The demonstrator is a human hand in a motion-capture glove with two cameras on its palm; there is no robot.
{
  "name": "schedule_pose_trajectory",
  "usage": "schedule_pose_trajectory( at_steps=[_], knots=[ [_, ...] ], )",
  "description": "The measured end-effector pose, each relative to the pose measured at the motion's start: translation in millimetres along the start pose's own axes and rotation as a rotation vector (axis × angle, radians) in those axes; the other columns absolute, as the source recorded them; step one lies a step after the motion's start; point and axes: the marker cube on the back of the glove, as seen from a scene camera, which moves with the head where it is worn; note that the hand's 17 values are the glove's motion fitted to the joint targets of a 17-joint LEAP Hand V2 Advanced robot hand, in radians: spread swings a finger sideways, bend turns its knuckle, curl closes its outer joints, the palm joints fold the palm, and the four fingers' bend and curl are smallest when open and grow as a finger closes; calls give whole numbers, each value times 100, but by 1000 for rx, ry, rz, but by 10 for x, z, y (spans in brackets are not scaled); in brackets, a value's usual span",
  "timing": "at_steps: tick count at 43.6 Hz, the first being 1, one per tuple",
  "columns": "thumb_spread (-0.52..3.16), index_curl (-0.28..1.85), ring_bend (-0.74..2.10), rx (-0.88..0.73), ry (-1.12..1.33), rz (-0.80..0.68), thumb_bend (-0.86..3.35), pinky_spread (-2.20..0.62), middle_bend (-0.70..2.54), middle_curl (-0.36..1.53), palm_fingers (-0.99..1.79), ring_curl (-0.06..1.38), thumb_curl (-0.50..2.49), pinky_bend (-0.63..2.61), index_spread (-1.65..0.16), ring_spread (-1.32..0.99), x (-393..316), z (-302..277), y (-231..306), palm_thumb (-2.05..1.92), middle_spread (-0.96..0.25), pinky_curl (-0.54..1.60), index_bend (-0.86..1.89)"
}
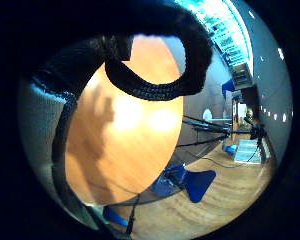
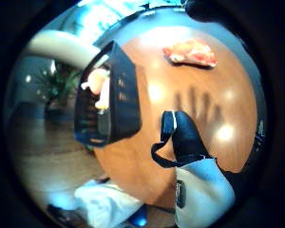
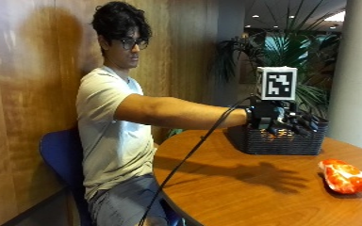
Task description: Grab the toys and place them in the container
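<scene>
Hovering above the round wooden table (image 3: 243, 188), the gloved right hand (image 3: 284, 120) hangs with its fingers spread and relaxed, holding nothing; its splayed shadow lies on the wood below. From the hand, the dark woven container (image 3: 275, 140) sits just beyond at about twelve o'clock, and the thumb-side palm view shows pale orange toys (image 2: 99, 85) already inside it. So part of the job looks done. One red-and-white toy (image 3: 344, 176) is left out on the table, off at about four o'clock from the container and well apart from it; I'd say that one is next. Around us: wood-panelled wall (image 3: 24, 94) behind the seated person, a blue chair (image 3: 55, 155), leafy plants (image 3: 275, 52) past the table, wooden floor (image 1: 225, 200) below
</scene>
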Motion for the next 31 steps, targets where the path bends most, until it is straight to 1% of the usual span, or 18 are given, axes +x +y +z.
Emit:
schedule_pose_trajectory(
  at_steps=[3, 10, 16, 22, 27, 28, 31],
  knots=[
    [136, 31, 54, -25, 14, -7, 11, 3, 18, 21, 2, 22, 34, 99, -30, -1, 20, 91, -198, 28, -3, 34, 18],
    [136, 33, 55, -92, 70, 34, 9, 3, 18, 23, 1, 22, 36, 101, -30, -1, 58, 337, -667, 30, -3, 35, 18],
    [136, 33, 57, -141, 30, 59, 7, 3, 17, 24, -3, 23, 37, 105, -30, -1, 71, 535, -1015, 31, -3, 36, 16],
    [135, 32, 57, -188, -21, 26, 6, 3, 15, 24, -9, 24, 38, 110, -30, -1, 16, 746, -1356, 31, -2, 37, 13],
    [134, 30, 53, -207, -25, 15, 4, 3, 14, 23, -13, 24, 39, 116, -30, 0, -56, 916, -1585, 31, -1, 38, 13],
    [133, 32, 50, -213, -29, 14, 4, 3, 12, 23, -12, 22, 39, 117, -31, 0, -70, 947, -1621, 32, -1, 38, 19],
    [132, 34, 40, -262, -50, 32, 2, 4, 12, 23, -12, 21, 39, 119, -33, 2, -114, 1057, -1718, 32, -1, 39, 23]
  ],
)
